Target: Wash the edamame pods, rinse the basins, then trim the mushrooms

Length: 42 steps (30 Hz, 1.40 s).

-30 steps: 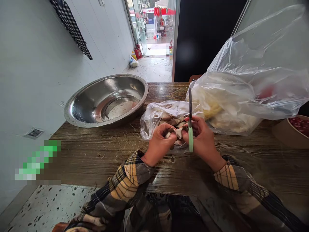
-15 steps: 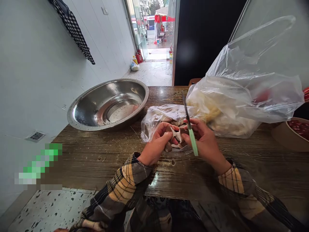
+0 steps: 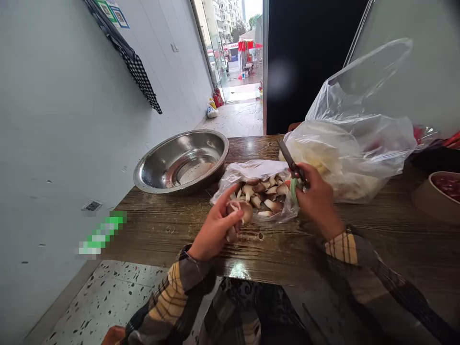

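In my left hand is a mushroom, pinched between thumb and fingers just in front of an opened plastic bag. Several brown-capped mushrooms with pale stems lie loose in that bag. My right hand grips a pair of scissors with pale green handles, at the bag's right side. The dark blades point up and away from me, and I cannot make out whether they are parted.
A wide steel basin stands at the left of the wooden table. Behind my right hand sits a large clear plastic bag with pale contents. A tub of dark red food is at the far right. A wall borders the left.
My hands have moved apart from the mushroom they were both holding. The left keeps mushroom in its grasp, lower left; the right has drawn back rightward with the scissors, uncovering the mushrooms in the bag.
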Available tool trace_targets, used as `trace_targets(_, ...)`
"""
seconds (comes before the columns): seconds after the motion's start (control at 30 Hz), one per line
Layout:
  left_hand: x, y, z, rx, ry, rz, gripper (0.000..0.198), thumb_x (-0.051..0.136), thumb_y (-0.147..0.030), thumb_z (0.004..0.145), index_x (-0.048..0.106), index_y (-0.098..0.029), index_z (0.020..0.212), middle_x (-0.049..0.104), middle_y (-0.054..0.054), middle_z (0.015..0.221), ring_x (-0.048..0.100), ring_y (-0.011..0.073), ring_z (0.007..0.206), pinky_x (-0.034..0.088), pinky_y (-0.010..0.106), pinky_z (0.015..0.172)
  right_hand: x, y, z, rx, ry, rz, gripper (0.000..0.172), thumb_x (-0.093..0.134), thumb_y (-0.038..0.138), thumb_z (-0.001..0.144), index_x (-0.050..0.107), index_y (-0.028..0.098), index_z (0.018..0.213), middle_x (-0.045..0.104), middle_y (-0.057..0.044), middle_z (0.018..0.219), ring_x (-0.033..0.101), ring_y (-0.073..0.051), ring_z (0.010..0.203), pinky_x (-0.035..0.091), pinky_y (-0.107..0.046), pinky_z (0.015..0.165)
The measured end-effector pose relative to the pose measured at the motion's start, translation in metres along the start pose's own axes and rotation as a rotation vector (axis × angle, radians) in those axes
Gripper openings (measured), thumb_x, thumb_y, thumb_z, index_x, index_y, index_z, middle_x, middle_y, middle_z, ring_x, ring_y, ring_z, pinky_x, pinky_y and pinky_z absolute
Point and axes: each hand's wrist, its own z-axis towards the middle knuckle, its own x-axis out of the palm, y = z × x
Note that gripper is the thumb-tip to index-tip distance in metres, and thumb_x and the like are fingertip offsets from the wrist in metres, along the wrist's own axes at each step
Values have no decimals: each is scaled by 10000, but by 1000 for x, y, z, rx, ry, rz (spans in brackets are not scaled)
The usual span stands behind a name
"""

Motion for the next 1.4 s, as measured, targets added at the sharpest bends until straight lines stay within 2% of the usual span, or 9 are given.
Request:
trace_targets(0.13, -30, 10, 18, 7, -90, 84, 676, 798, -306, 698, 505, -189, 1295, 560, -61, 714, 455, 22, 459, 334, 132, 393, 1, -20, 5, -8, 93, -223, 397, 615, 295, 812, 583, 243, 1205, 736, -61, 966, 693, -267, 838, 520, -385, 736)
trace_targets(0.23, -42, 19, 42, 17, -56, 152, 621, 789, -337, 695, 515, -173, 1228, 571, -67, 693, 409, 18, 383, 297, 149, 336, 7, -31, 6, 36, 125, -280, 411, 603, 294, 803, 593, 209, 1205, 742, -82, 927, 697, -287, 819, 515, -384, 717)
trace_targets(0.43, -44, 26, 102, 74, -100, 220, 465, 768, -333, 657, 539, -152, 1018, 537, -95, 587, 358, 18, 297, 249, 167, 293, 18, -39, 5, 141, 53, -139, 417, 608, 347, 801, 599, 196, 1190, 756, -84, 933, 707, -270, 840, 529, -380, 755)
trace_targets(0.57, -42, 28, 128, 110, -177, 219, 460, 743, -308, 672, 532, -153, 1049, 537, -99, 580, 359, 22, 289, 233, 167, 295, 23, -40, 5, 164, 32, -93, 421, 614, 346, 791, 610, 194, 1183, 761, -83, 925, 715, -267, 828, 537, -390, 761)
trace_targets(0.7, -39, 30, 112, 152, -171, 200, 455, 740, -328, 692, 557, -151, 1069, 559, -83, 625, 364, 16, 304, 256, 171, 311, 23, -41, 5, 148, 16, -29, 415, 623, 342, 786, 618, 205, 1178, 760, -88, 969, 716, -271, 901, 547, -395, 785)
trace_targets(1.0, -56, 15, 22, 47, -111, 357, 414, 734, -391, 712, 624, -150, 1031, 550, -56, 681, 361, 23, 341, 266, 188, 315, 19, -46, 4, 125, -25, 0, 427, 644, 320, 767, 632, 203, 1177, 755, -90, 1005, 714, -278, 925, 550, -434, 838)
trace_targets(1.2, -66, 25, 27, 163, -288, 584, 277, 729, -322, 671, 649, -155, 878, 552, -33, 668, 475, 79, 509, 359, 198, 459, 9, -30, -1, -33, -141, -62, 439, 631, 302, 786, 611, 229, 1218, 731, -76, 1103, 705, -255, 935, 549, -420, 862)
trace_targets(1.3, -65, 31, 33, 209, -337, 510, 296, 709, -347, 707, 667, -152, 926, 592, -8, 723, 509, 99, 632, 398, 200, 571, 6, -21, -5, -65, -142, -37, 449, 630, 296, 801, 592, 237, 1244, 720, -71, 1136, 702, -245, 947, 558, -415, 856)
trace_targets(1.4, -67, 33, 32, 112, -298, 324, 348, 651, -423, 778, 667, -147, 991, 625, 21, 808, 522, 102, 675, 398, 193, 575, 7, -18, -8, -68, -117, -17, 453, 634, 298, 806, 583, 237, 1252, 728, -70, 1116, 708, -243, 919, 566, -430, 852)
